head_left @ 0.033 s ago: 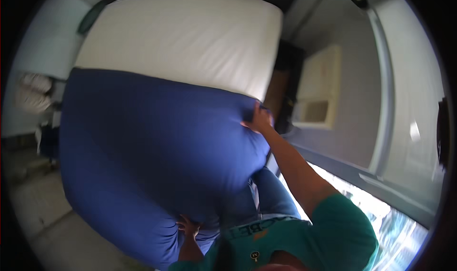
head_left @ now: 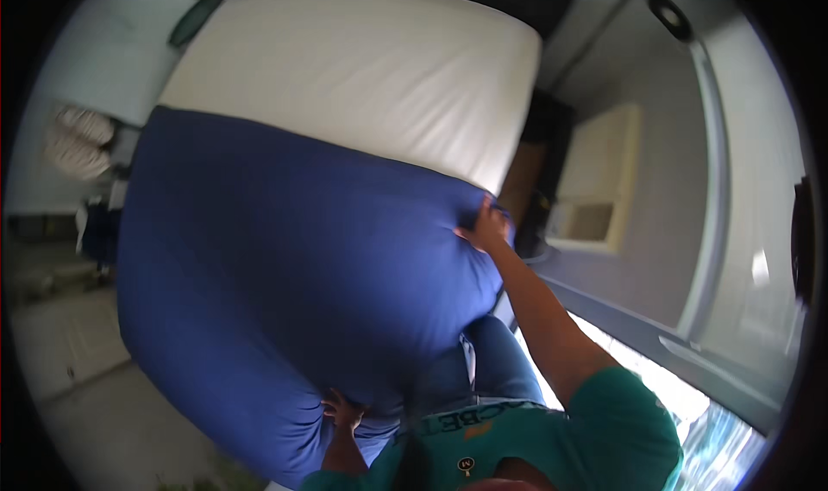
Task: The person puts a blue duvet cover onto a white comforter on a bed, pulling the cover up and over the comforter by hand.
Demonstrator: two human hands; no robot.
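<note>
A dark blue fitted sheet covers the near part of a mattress, and its far edge runs across the bed at a slant. Beyond that edge the cream mattress shows bare, with light creases. My right hand grips the sheet at the mattress's right side, close to the sheet's far edge; thumb and fingers press into the cloth and part of the fingers is hidden. Near my body, my left hand is closed on the sheet at the near edge, where folds gather around its bent fingers.
At the right stand a grey wall panel and a cream framed unit, with a bright window below them. A dark item and a pale patterned bundle lie left of the bed. My legs are close to the bed's near right corner.
The view has shifted, so the bed sits slightly farther right in the picture. Both hands stay at about the same places on the sheet.
</note>
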